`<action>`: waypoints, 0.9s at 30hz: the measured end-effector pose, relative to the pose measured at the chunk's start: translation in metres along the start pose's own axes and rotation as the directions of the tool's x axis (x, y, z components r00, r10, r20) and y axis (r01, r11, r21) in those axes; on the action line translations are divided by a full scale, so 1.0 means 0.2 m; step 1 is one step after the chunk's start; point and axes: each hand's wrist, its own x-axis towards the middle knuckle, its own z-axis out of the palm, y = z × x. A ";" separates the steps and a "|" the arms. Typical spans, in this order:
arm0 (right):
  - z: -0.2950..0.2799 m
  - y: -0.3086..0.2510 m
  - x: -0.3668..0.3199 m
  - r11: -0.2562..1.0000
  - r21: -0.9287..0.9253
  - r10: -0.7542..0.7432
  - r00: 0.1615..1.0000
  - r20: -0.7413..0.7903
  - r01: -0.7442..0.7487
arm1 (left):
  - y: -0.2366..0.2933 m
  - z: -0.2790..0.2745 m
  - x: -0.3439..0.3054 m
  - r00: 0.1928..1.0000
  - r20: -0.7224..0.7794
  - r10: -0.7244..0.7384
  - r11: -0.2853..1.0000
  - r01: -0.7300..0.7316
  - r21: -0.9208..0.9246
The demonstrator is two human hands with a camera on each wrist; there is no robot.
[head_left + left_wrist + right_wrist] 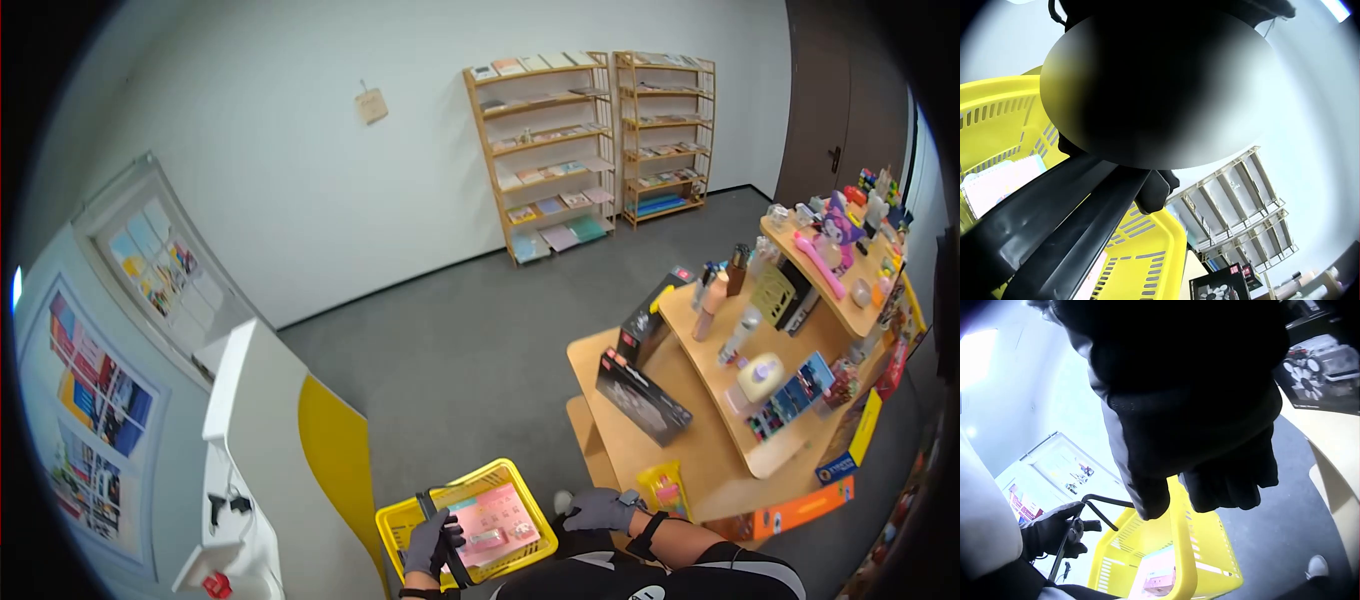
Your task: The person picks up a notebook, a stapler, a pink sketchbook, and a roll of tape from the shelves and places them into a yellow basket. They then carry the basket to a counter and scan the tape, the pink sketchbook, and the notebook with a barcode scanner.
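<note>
My left hand (433,541), in a grey glove, grips the black handle (458,568) of a yellow shopping basket (548,537). Inside the basket lie a pink printed sheet or pad (505,508) and a smaller pink packet (488,540). In the left wrist view the handle's two black bars (1066,231) run close past the camera, and a dark blur covers most of the hand. My gloved right hand (598,510) hangs to the right of the basket, holding nothing. Its loosely bent fingers (1241,487) overlap the basket rim (1184,562) in the right wrist view.
To my right stands a tiered wooden display table (590,350) with black boxes (645,395), bottles (710,305) and toys. A yellow packet (665,490) lies near its front edge. At left is a white counter (250,400) with a yellow panel. Two wooden shelves (497,170) line the far wall.
</note>
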 end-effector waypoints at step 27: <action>-1.86 -0.01 2.11 0.973 -0.132 0.134 0.925 -0.356 -0.192 | 2.06 0.78 2.13 0.989 0.136 0.053 0.998 -0.055 0.015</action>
